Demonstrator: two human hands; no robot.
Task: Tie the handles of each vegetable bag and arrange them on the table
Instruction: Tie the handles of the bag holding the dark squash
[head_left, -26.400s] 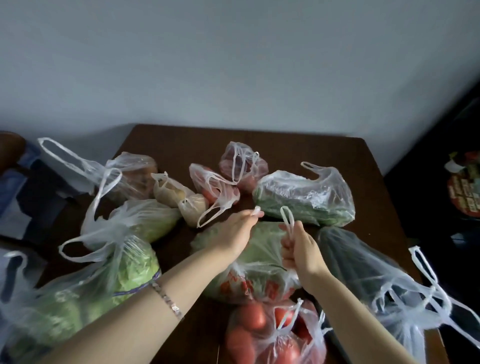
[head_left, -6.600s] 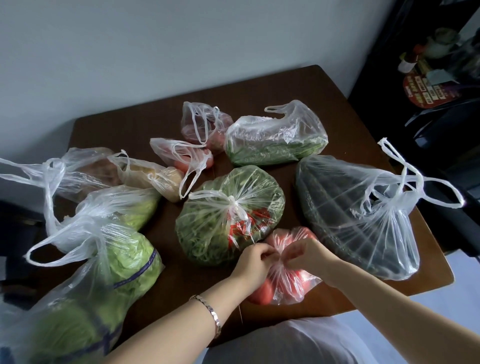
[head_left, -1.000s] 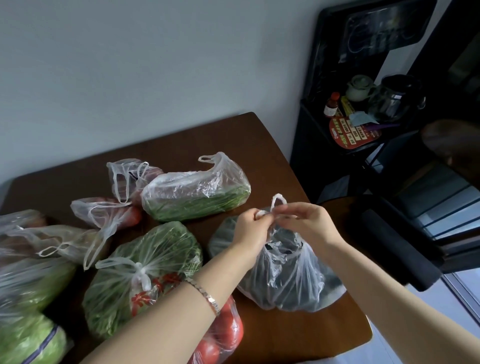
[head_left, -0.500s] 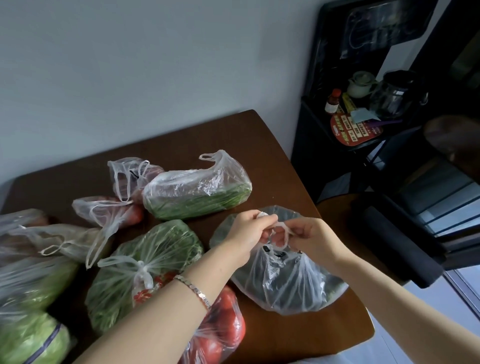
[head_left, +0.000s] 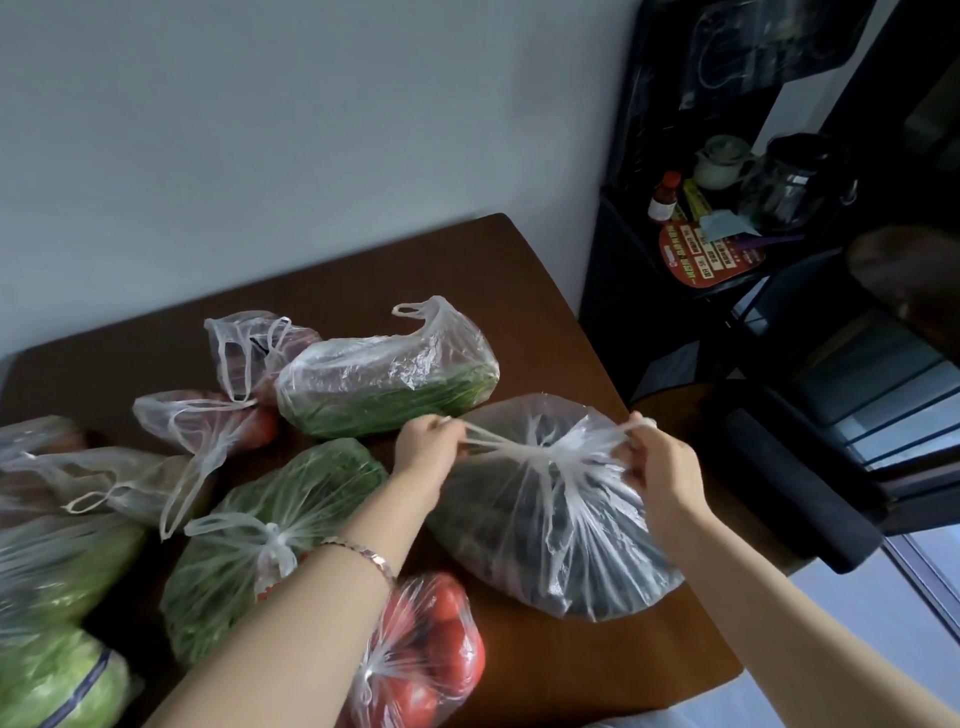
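Head view, bag: the dark-vegetable bag (head_left: 550, 525) lies at the bench's (head_left: 561, 675) right front, between both hands.
Left hand (head_left: 427, 451): fingers pinch the left handle (head_left: 485, 441), stretched leftward.
Right hand (head_left: 664, 467): fingers pinch the right handle (head_left: 605, 439), stretched rightward.
Key relation: the knot (head_left: 540, 451) sits midway; tightening likely means pulling outward along that line.
Contents: the tomato bag (head_left: 431, 660) and leafy-greens bag (head_left: 270, 525) are knotted; the green-stalk bag (head_left: 384, 379) lies behind, unknotted.

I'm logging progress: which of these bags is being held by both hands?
The bag of dark vegetables, farthest right: the left hand and right hand pinch its handles, pulled apart. No other bag is held.
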